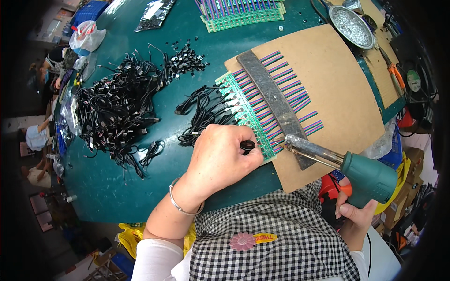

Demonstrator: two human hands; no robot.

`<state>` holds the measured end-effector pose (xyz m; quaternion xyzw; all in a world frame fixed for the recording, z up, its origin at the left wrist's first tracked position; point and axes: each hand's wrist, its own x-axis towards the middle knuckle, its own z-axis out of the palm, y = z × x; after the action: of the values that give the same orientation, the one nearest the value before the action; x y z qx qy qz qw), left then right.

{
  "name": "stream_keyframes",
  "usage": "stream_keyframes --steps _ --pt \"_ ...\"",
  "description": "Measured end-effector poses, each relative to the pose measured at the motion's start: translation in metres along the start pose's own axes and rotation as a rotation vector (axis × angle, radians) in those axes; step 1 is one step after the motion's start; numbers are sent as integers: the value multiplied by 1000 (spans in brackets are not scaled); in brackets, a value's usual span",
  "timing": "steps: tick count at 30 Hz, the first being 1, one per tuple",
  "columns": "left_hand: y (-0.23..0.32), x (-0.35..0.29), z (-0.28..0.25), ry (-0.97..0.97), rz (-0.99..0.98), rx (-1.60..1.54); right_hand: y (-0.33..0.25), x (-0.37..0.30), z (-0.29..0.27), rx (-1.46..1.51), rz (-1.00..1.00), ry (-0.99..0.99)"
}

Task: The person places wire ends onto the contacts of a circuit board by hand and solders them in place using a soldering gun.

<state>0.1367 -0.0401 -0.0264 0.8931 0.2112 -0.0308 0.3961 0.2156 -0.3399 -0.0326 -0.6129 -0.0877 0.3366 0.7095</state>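
My left hand (224, 157) is closed on a black cable (247, 146) at the near end of a green circuit board strip (243, 110). In my right hand (358, 213) is a soldering gun (370, 175) with a green handle. Its metal tip reaches over the board's near edge, beside my left fingers. Black cables run from the strip's left side, and rows of coloured ribbon wires (286, 89) from its right. A dark flat metal bar (274, 100) lies across those wires on a brown board (337, 98). My left fingers hide the cable's end.
A large heap of black cables (117, 107) spreads over the green table (122, 201) on the left, with small black pieces (187, 61) behind it. At the back lie more circuit boards (243, 21). A metal dish (351, 25) and orange-handled pliers (396, 77) sit far right.
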Motion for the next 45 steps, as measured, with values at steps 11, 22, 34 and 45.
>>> stream_keyframes --steps 11,22,34,45 --pt "-1 -9 8 88 4 -57 0 -11 -3 -21 65 61" --pt "-9 -7 8 65 10 -97 2 -9 -1 -151 110 7" --pt "-6 -6 6 27 -7 -88 2 -3 16 -9 7 128" --pt "-4 -8 8 89 39 -67 0 -7 -1 22 -16 51"
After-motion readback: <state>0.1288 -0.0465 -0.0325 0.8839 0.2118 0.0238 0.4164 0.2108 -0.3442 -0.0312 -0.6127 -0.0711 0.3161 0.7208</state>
